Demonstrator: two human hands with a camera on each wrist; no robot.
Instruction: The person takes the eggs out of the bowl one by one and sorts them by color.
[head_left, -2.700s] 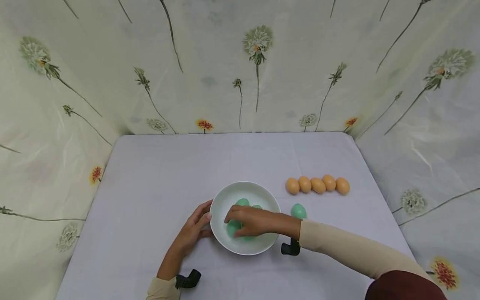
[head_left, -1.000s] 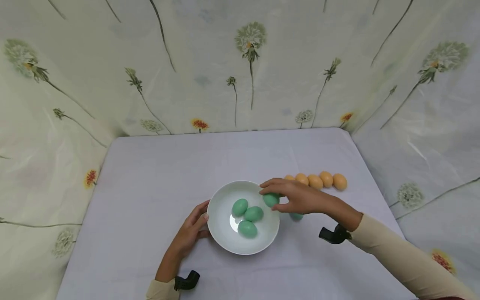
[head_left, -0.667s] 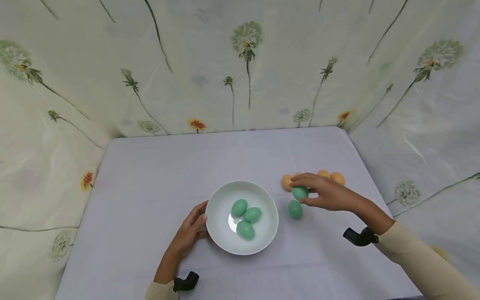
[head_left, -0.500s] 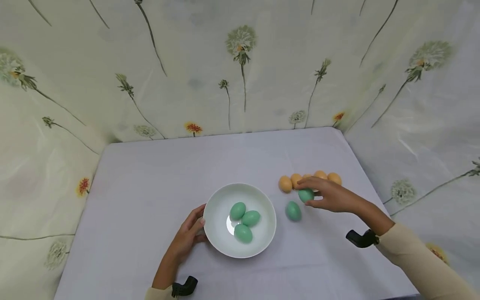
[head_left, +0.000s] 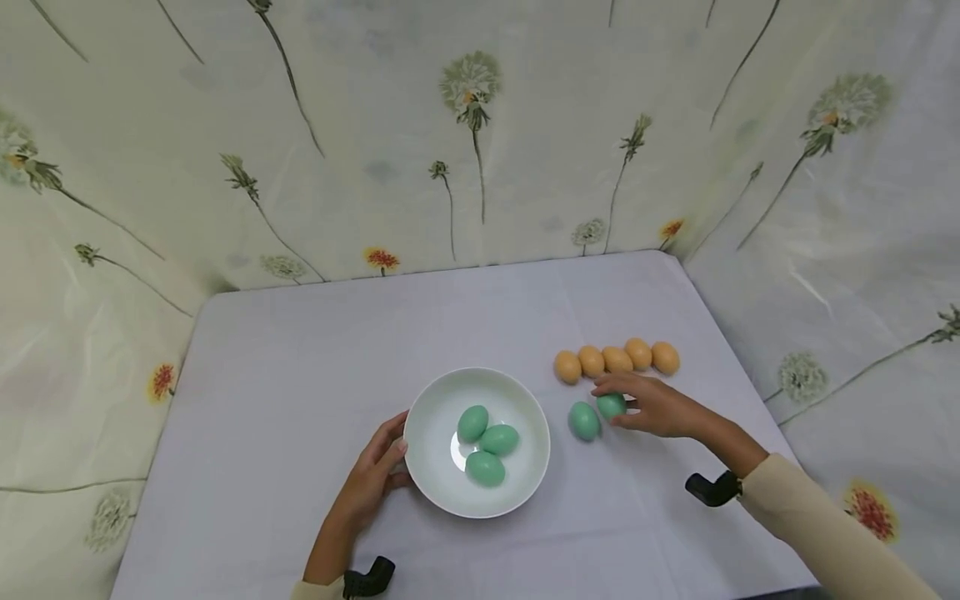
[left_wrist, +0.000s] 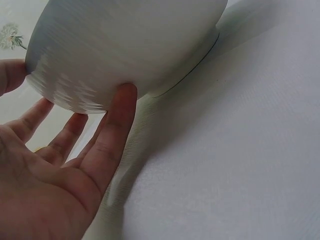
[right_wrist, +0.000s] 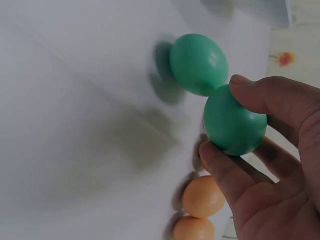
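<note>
My left hand (head_left: 372, 471) holds the side of a white bowl (head_left: 540, 467), thumb at the rim and fingertips against the outer wall (left_wrist: 120, 45). Inside the bowl lie 3 green eggs (head_left: 485, 469). To the right of it, my right hand (head_left: 651, 405) pinches another green egg (right_wrist: 235, 120) between thumb and fingers. A green egg (right_wrist: 198, 64) rests on the table just left of the held one. They look side by side; whether the held egg touches the cloth I cannot tell.
Behind the right hand, several orange eggs (head_left: 617, 360) form a row on the white-clothed table (head_left: 300, 358). A flower-printed curtain (head_left: 337, 167) encloses the back and sides. Each wrist carries a black camera mount (head_left: 712, 489).
The right hand has lifted a green egg out of the bowl, carried it right, and lowered it next to the one on the table. The left hand has stayed on the bowl.
</note>
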